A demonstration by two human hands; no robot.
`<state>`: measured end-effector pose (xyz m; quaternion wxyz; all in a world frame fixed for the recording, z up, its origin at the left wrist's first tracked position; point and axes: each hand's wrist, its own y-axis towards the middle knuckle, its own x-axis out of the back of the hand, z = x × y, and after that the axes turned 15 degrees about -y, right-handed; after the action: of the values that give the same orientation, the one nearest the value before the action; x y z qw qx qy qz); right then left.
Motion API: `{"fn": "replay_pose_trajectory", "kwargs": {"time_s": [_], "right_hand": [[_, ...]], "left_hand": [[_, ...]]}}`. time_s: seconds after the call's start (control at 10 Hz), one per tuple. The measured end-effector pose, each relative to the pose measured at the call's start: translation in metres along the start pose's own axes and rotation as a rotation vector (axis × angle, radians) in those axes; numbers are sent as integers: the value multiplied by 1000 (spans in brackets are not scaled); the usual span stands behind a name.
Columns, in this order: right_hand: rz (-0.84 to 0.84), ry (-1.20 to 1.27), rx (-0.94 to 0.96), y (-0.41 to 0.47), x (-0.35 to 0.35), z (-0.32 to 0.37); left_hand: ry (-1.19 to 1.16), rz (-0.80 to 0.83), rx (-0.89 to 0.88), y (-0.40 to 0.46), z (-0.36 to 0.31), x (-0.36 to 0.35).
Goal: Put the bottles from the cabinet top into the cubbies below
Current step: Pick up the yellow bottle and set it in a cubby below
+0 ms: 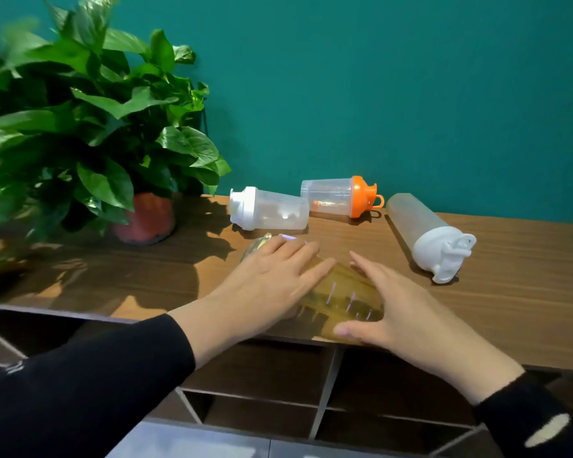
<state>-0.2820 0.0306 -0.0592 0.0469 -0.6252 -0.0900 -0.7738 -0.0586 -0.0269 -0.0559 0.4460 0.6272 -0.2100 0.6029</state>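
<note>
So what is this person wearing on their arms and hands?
Both arms are in long black sleeves that end at the wrists. The right sleeve has a pale oval mark near the cuff, and the left sleeve shows a faint pale mark too. The left hand and right hand are bare: no gloves, rings or watch show.

This looks like a home or casual office corner: a wood-grain cabinet top (477,312) stands against a plain teal wall (377,77), a leafy potted plant (90,127) sits at its left end, and open dark cubbies (262,378) run beneath its front edge.
</note>
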Motion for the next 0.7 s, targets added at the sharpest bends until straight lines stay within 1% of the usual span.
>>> {"fn": "replay_pose_trajectory", "kwargs": {"time_s": [0.1,0.2,0.3,0.4,0.5,0.6,0.7], "right_hand": [[139,10,89,-15,10,28],[128,132,80,-45,2,54],[178,390,-15,-78,-21,76],[234,518,-163,-101,-64,97],[257,557,-198,-112,-122,113],[158,560,-129,-105,-162,133],[310,441,-29,-88,-176,144]], "left_hand": [[62,10,-119,-28,-21,31],[1,-85,-196,-70,-34,51],[-292,-120,-182,-132,-43,42],[-707,193,298,-182,-70,17],[-1529,-102,1277,-203,-106,-55],[-1452,-36,1429,-191,-114,-63],[-1542,-347,1509,-192,-117,-78]]}}
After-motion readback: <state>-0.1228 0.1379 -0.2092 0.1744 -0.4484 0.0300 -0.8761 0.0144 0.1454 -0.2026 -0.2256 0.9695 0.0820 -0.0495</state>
